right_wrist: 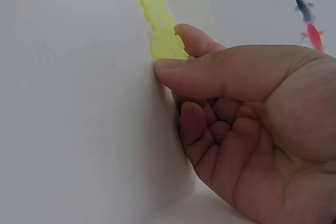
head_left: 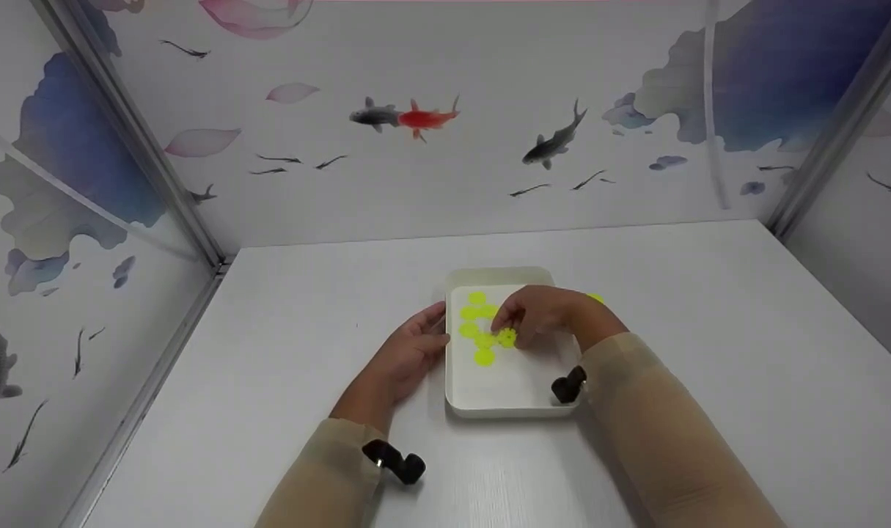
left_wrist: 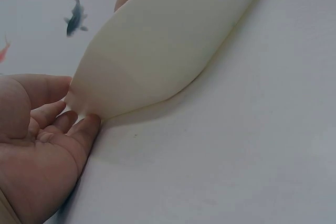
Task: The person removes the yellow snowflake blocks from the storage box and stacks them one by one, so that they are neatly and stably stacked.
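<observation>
A white rectangular tray (head_left: 515,389) lies on the table, with several flat yellow discs (head_left: 484,357) in its left half. My left hand (head_left: 408,356) is at the tray's left side; in the left wrist view its loosely extended fingers (left_wrist: 86,129) touch the outer wall. Over the tray, my right hand (head_left: 537,312) pinches a yellow notched disc (head_left: 507,338) between thumb and index finger, the other fingers curled in. From the right wrist, this disc (right_wrist: 167,46) shows at the thumb tip, close to other yellow discs in a row.
Another yellow piece (head_left: 596,298) shows beyond the right wrist, outside the tray. The white table (head_left: 269,381) is bounded by a back wall (head_left: 474,191) and side walls printed with fish and petals. Each sleeve carries a small black wrist device (head_left: 394,460).
</observation>
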Motion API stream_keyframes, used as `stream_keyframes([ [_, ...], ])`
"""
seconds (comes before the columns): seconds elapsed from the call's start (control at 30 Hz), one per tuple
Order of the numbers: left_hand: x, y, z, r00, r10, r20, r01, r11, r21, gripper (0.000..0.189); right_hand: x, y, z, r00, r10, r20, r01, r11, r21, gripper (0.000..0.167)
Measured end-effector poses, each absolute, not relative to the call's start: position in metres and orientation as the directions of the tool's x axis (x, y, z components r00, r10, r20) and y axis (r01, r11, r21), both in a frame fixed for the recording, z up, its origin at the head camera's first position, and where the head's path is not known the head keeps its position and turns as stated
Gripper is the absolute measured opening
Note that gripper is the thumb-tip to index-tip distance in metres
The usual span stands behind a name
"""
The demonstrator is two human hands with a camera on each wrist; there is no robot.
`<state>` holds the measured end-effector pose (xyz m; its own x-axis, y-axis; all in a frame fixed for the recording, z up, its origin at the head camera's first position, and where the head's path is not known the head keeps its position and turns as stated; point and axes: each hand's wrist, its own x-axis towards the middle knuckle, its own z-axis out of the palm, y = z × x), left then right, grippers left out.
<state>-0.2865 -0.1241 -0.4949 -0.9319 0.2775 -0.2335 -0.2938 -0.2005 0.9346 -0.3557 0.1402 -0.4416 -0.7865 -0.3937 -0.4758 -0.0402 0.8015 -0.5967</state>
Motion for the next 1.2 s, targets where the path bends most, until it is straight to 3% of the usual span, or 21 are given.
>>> stream_keyframes([
  [0.5,-0.286,-0.125,-0.494,-0.932,0.272,-0.24,-0.296,-0.192,0.936,0.072,-0.363,0.139,-0.444,-0.815,-0.378,-0.439,-0.013,0.769,-0.639,0.02],
  [0.9,-0.288,-0.124,-0.495,-0.931,0.266,-0.249,-0.301,-0.177,0.937,0.073,-0.366,0.139,-0.442,-0.836,-0.373,-0.402,0.164,0.528,-0.833,0.021],
  [1.2,-0.288,-0.124,-0.496,-0.935,0.261,-0.241,-0.293,-0.182,0.939,0.073,-0.358,0.153,-0.432,-0.872,-0.376,-0.314,0.168,0.373,-0.913,0.032],
])
